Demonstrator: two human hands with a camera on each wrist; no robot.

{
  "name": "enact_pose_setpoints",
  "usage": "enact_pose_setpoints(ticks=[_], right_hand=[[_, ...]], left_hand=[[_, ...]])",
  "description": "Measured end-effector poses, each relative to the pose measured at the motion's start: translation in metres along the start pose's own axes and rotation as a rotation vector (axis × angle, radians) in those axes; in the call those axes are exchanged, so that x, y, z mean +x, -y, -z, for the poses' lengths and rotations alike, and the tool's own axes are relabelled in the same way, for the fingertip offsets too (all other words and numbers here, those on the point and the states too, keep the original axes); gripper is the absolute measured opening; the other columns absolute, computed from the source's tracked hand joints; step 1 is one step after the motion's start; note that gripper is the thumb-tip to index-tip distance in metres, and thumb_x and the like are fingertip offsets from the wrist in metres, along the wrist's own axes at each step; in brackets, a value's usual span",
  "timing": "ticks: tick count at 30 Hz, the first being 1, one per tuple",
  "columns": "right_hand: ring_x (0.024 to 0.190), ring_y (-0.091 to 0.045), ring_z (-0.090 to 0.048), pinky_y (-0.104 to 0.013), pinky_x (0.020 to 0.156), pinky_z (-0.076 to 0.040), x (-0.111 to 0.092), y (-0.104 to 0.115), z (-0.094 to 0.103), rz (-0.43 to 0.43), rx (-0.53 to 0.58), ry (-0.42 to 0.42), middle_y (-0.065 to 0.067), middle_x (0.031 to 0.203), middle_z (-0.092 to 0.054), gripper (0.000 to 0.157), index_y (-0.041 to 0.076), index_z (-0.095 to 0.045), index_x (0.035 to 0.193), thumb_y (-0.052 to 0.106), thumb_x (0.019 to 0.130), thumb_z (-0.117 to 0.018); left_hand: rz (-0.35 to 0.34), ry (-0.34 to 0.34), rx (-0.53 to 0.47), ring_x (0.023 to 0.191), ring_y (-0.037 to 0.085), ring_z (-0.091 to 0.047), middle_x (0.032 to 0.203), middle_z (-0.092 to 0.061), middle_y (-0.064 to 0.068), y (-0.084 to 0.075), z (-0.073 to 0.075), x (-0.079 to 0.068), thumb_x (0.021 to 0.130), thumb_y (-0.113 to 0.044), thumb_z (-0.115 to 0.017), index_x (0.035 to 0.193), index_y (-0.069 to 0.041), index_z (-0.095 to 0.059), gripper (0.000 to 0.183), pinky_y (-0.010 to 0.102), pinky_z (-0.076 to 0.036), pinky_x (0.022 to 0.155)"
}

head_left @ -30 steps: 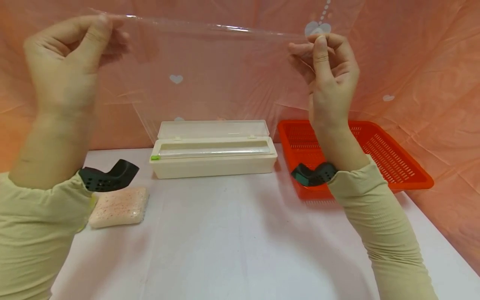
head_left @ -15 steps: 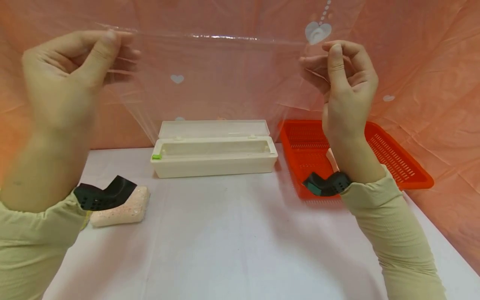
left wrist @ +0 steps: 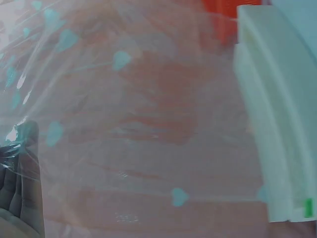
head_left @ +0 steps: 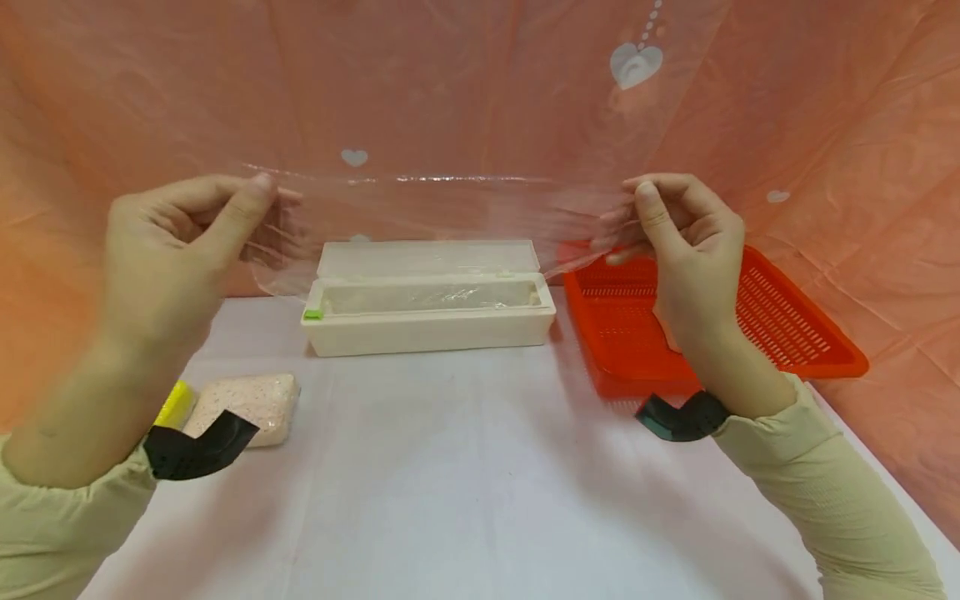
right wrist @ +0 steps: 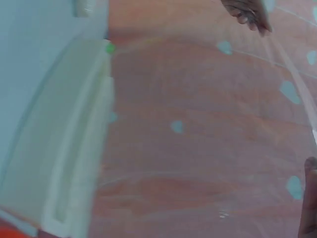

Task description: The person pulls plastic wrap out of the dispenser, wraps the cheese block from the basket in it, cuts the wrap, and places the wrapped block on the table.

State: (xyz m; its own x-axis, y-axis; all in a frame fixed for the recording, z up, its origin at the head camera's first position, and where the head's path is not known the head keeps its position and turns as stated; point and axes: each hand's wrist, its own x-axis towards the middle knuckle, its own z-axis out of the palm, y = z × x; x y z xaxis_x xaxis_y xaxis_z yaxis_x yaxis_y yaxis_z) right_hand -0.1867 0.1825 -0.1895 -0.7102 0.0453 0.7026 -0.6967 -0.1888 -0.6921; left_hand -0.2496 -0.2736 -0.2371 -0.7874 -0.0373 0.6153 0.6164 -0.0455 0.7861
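A sheet of clear cling film is stretched between my two hands, its upper edge shining. My left hand pinches the film's left corner between thumb and forefinger; my right hand pinches the right corner the same way. Other fingers show through the film. Beyond and below stands a white cling film box with its lid raised and a green tab at its left end. Whether the film's lower part still joins the box, I cannot tell. In the left wrist view, the film spreads beside the box.
A red slotted basket stands at the right, partly behind my right hand, with a pale item partly visible inside. At the left lie a pale speckled block and a yellow item. A pink heart-printed sheet hangs behind.
Both hands have come down with the film between them, from near the top of the head view to just above the box. The yellow item at the left shows more now.
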Motion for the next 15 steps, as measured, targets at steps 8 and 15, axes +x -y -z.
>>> enact_pose_setpoints(ticks=[8, 15], right_hand=[[0.061, -0.019, -0.070, -0.026, 0.049, -0.053, -0.034, -0.013, 0.020, -0.104, -0.141, 0.199, -0.005, 0.076, -0.072, 0.013, -0.004, -0.062, 0.100, 0.005, 0.096, -0.054], [0.058, -0.020, -0.067, -0.027, 0.047, -0.052, -0.060, -0.024, 0.030, -0.194, -0.136, 0.346, -0.007, 0.071, -0.068, 0.012, 0.000, -0.058, 0.099, 0.000, 0.098, -0.047]], left_hand=[[0.099, 0.166, 0.253, 0.057, 0.018, -0.066, 0.068, -0.070, 0.006, -0.106, -0.112, -0.086, 0.098, -0.014, -0.055, 0.095, 0.005, -0.070, 0.024, 0.025, -0.052, 0.051], [0.204, 0.316, 0.396, 0.057, 0.021, -0.063, 0.069, -0.067, 0.006, -0.092, -0.107, -0.115, 0.102, -0.012, -0.045, 0.099, -0.003, -0.070, 0.026, 0.028, -0.053, 0.054]])
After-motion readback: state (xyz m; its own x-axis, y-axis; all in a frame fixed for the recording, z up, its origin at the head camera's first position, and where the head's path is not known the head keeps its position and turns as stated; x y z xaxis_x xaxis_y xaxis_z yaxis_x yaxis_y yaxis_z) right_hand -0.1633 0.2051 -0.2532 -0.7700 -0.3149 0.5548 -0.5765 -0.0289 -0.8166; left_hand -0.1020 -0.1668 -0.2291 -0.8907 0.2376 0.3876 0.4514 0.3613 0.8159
